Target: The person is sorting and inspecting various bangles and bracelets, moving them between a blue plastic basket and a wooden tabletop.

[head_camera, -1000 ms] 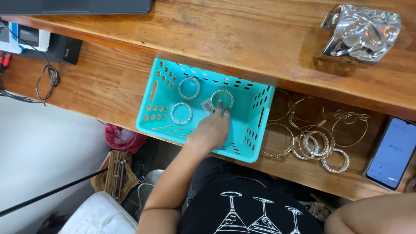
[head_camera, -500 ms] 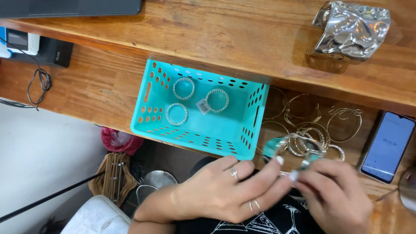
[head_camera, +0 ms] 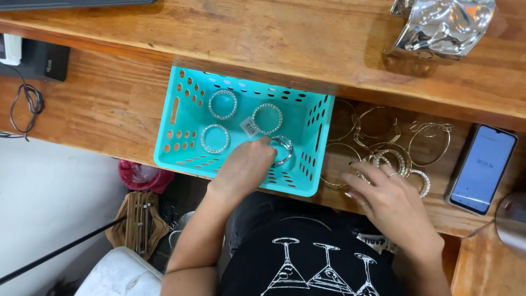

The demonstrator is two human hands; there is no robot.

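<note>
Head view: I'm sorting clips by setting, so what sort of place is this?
Probably a jewellery sorting or packing bench. A wooden bench holds a teal basket with sparkly bangles, one tagged, a loose pile of gold and silver bangles, and a phone.

Bangles sorted at a turquoise basket (head_camera: 181, 118)

Inside it, the left hand (head_camera: 244, 170) held a silver bangle (head_camera: 282, 149); right of it, the right hand (head_camera: 392, 203) touched loose bangles (head_camera: 392, 159).
</note>
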